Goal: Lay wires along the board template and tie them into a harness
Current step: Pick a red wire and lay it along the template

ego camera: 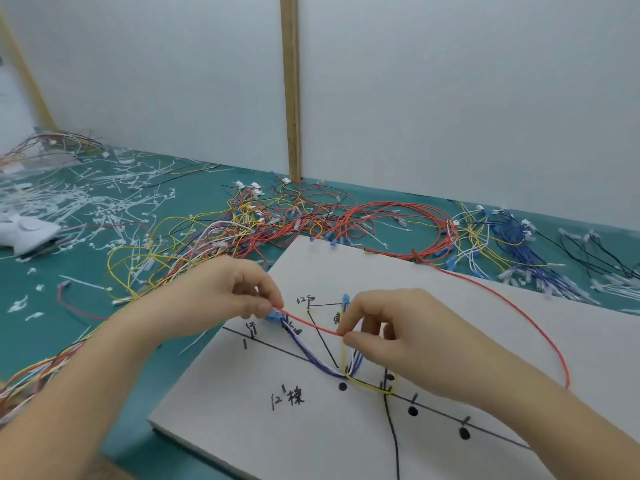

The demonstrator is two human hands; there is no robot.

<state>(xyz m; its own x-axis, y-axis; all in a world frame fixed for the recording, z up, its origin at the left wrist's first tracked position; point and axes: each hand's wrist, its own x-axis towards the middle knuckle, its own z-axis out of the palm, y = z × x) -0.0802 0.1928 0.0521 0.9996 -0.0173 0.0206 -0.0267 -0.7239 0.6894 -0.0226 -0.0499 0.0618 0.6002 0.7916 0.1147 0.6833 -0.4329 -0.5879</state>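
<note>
My left hand point(221, 299) pinches one end of a thin red insulated wire point(311, 325) between thumb and curled fingers point(268, 291), just above a small blue plastic connector point(273, 317) lying on the white rectangular template board point(433, 299). My right hand point(391, 327) pinches the same red wire a little further along, thumb and forefinger closed on it, so that a short stretch runs taut between the two hands. Beyond my right hand the red wire swings out in a wide loop over the right part of the board and back to the far edge.

On the board, black hand-drawn lines, dots and characters mark the routes. A bundle of purple and white wires point(311, 358) runs from the blue connector down to a junction near the middle. A yellow wire point(367, 384) follows the line from there towards the right, and rises to a second blue connector point(345, 299) beside my right hand.

The board rests on a teal worktop point(52, 327). Far of it lies a tangle of red, yellow and blue loose wires point(277, 220); to the far left, scattered white cable ties point(86, 199).
</note>
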